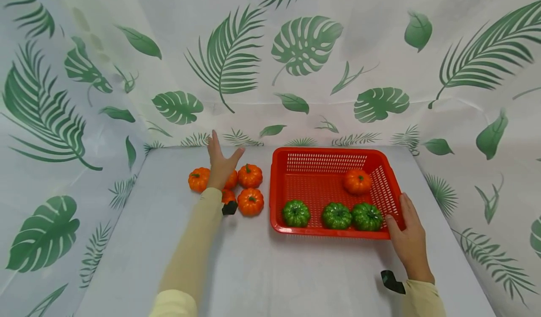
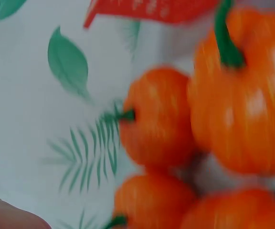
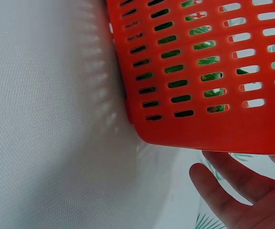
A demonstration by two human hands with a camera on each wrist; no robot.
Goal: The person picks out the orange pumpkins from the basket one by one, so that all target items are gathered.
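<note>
My left hand (image 1: 221,163) reaches over a cluster of small orange pumpkins (image 1: 251,202) left of the basket, its fingers and thumb spread and holding nothing. The hand and wrist partly cover some of them. In the left wrist view, the orange pumpkins (image 2: 159,117) with green stems look close and blurred. My right hand (image 1: 410,239) grips the right rim of a red plastic basket (image 1: 327,235), thumb on the inner side and fingers outside. Inside the basket lie three green pumpkins (image 1: 296,213) along the near side and one orange pumpkin (image 1: 357,181) toward the back right.
The basket and pumpkins are on a white-covered table (image 1: 296,274). Behind it and at both sides hangs a white curtain (image 1: 249,119) with a green leaf print. The basket's slotted side wall (image 3: 199,124) fills the upper right of the right wrist view.
</note>
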